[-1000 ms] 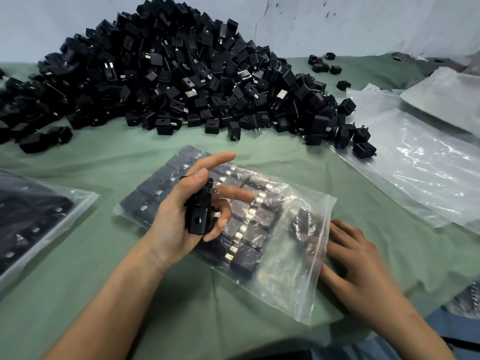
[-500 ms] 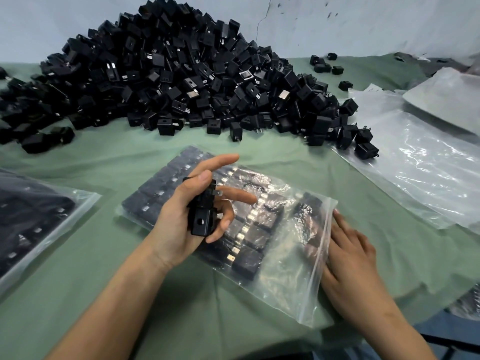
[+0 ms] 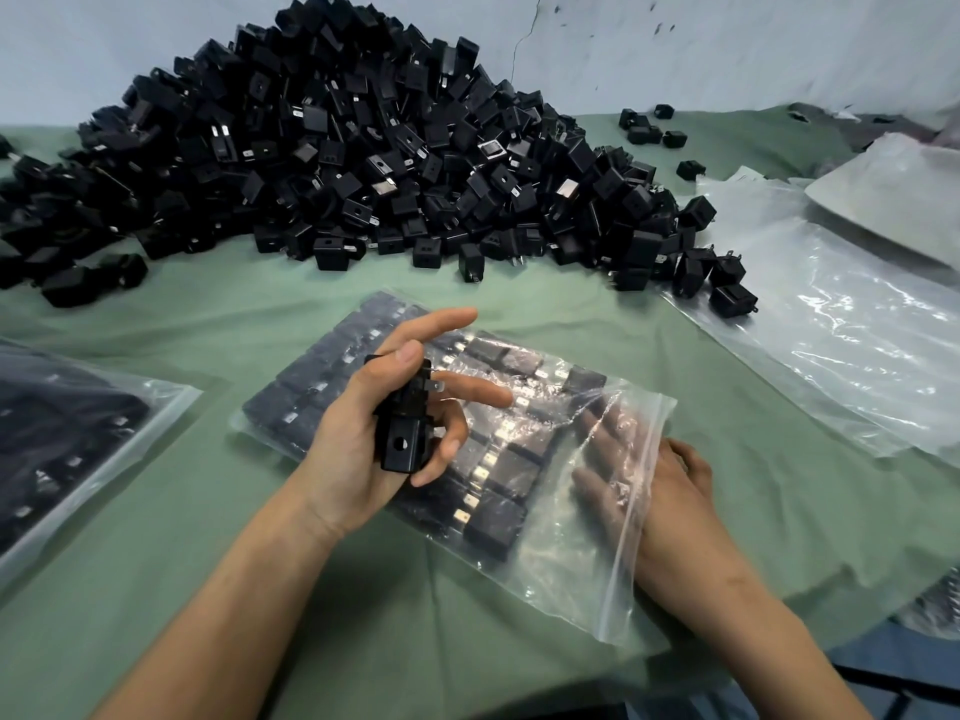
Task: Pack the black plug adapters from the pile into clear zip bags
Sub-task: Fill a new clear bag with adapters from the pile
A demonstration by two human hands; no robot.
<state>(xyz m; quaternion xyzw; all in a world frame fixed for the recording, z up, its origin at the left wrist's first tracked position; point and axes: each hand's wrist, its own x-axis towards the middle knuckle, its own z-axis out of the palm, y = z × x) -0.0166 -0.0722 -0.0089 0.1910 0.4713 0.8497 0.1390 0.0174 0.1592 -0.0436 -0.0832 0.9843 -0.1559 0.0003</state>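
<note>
From my screen far away I see the left hand (image 3: 358,444) up over the zip bag (image 3: 566,558), with the palm turned to the right. It grips the held adapters (image 3: 399,443), a small black stack, against the palm. The thumb presses on the top and the two last fingers curl round the near end. The first two fingers stick out straight, pointing to the far right. Metal prongs poke out of the stack on its right side. The right hand (image 3: 670,475) lies low at the right end of the bag, where the mouth is. Its fingers (image 3: 605,439) are straight and spread. I see them through the clear plastic, so they are tucked under the top sheet, and they hold nothing. The right arm comes in from the near right. The bag lies flat on the green table (image 3: 249,605), in the middle. The packed adapters (image 3: 493,517) sit inside it in neat rows, from the left end almost to the right hand. The pile (image 3: 363,148) of loose black plug adapters is on the far side of the table, by the wall (image 3: 727,44). A full bag (image 3: 78,439) lies at the left edge. A stack of empty bags (image 3: 841,345) lies on the right, with a few loose adapters resting on its far left corner.
</note>
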